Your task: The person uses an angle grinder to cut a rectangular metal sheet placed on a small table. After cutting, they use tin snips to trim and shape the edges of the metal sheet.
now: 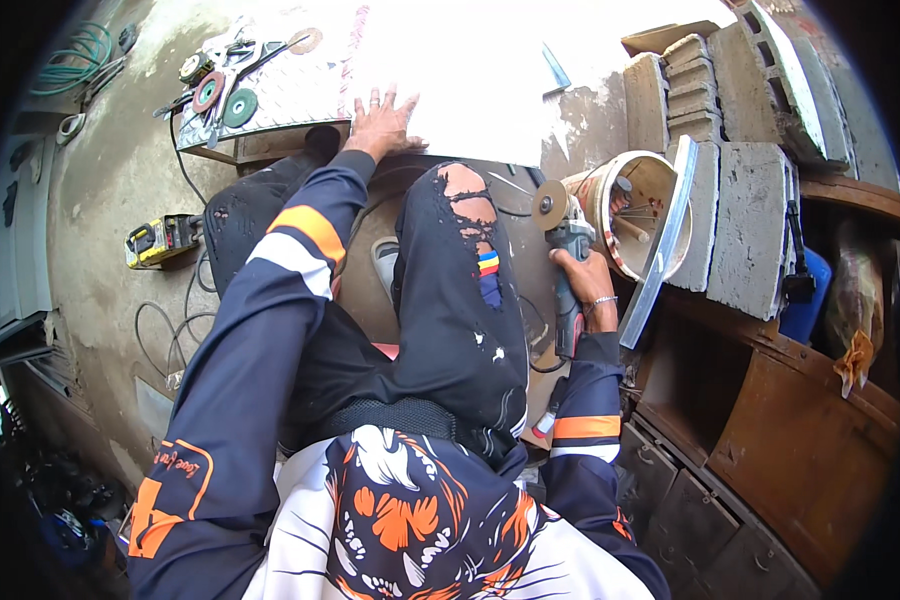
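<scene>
Right hand, at three o'clock, has its fingers wrapped around a grey angle grinder with round abrasive disc; left hand, at twelve, lies fingers spread on a pale flat sheet.

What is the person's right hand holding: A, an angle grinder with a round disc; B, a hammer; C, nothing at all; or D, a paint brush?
A: the right hand is wrapped around the body of an angle grinder, whose round disc sits at its top end beside the bucket, while the left hand lies flat on the white sheet.
</scene>
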{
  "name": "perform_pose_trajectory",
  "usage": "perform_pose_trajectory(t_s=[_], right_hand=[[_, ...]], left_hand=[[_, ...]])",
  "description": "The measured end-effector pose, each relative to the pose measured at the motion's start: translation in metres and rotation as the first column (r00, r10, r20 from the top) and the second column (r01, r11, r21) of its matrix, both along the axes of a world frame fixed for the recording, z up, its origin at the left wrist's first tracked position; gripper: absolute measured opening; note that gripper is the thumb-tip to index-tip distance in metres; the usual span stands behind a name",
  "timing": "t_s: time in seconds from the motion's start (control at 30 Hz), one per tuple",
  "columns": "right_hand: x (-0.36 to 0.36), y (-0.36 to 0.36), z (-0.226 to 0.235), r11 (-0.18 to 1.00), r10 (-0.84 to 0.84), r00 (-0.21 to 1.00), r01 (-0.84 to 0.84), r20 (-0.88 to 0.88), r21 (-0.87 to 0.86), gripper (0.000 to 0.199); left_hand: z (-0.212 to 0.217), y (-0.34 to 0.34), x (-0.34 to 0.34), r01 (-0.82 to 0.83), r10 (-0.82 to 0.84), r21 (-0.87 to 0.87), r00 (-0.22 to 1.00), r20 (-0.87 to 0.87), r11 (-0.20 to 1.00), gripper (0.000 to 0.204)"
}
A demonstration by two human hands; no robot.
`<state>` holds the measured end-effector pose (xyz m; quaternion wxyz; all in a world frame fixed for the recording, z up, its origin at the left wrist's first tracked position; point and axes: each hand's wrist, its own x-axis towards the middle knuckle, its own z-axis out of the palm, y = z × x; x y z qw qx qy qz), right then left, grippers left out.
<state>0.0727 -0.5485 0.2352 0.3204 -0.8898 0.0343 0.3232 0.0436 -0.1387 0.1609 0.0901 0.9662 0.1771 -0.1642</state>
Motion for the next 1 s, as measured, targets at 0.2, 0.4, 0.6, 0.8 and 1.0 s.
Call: perform_pose_trajectory(t_s=[0.2,0.4,0.6,0.8,1.0], right_hand=[[0.011,0.013,-0.001,0.999,0.048,0.999,-0.048,0.012,-0.007,0.044],[0.023,0.022,0.001,0.999,0.034,0.999,-0.034,-0.007,-0.008,0.046],[0.041,0.025,-0.013,0.994,0.082,0.996,-0.084,-0.026,-0.066,0.046],[0.047,0.028,-0.026,0.987,0.101,0.994,-0.106,-0.048,-0.117,0.049],[0.052,0.041,-0.026,0.965,0.155,0.987,-0.159,-0.038,-0.207,0.065]], left_hand=[[0.003,-0.016,0.032,0.003,0.0,0.05,0.998,-0.063,0.999,0.106],[0.016,-0.026,0.053,-0.02,0.025,0.039,0.99,-0.141,0.999,0.109],[0.02,-0.022,0.054,0.048,-0.034,0.099,0.99,-0.138,0.994,0.111],[0.031,-0.031,0.045,0.078,-0.077,0.19,0.997,-0.01,0.979,0.103],[-0.02,-0.019,0.059,0.236,-0.244,0.094,0.966,0.089,0.967,0.095]])
